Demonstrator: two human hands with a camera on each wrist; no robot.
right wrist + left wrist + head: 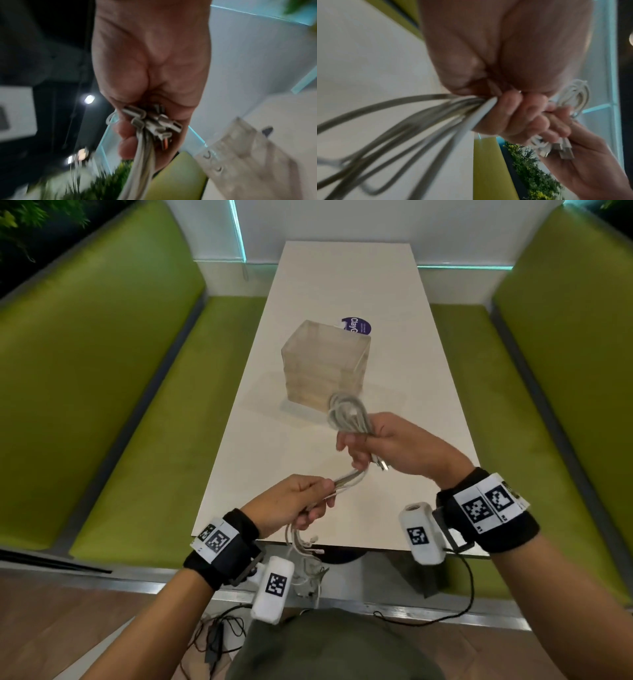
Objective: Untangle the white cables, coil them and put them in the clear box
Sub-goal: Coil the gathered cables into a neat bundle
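Right hand (387,445) raised over the near half of the surface (342,285), fingers curled round a looped bundle of the white cables (347,414); loops stick up above the fist, metal plug ends (383,464) poke out below it toward the wrist. Right wrist view shows the same: plug ends (159,121) bunched against the palm, cable strands running down out of the fist, picture blurred. Left hand (298,501) lower and nearer the body, just over the near edge of the surface, fingers and thumb closed on the cables where several strands run across to the right hand; loose ends with small white connectors (310,546) hang below the left hand past the edge. Left wrist view: strands fan out of the closed left fingers (510,111) toward the camera, blurred, right hand (583,155) behind holding its coil. Clear box (325,364) stands upright mid-surface, beyond both hands, not touched; whether anything lies inside cannot be told. A round purple sticker (358,325) sits on the surface just behind the box. Green benches (102,371) on both sides of the surface.
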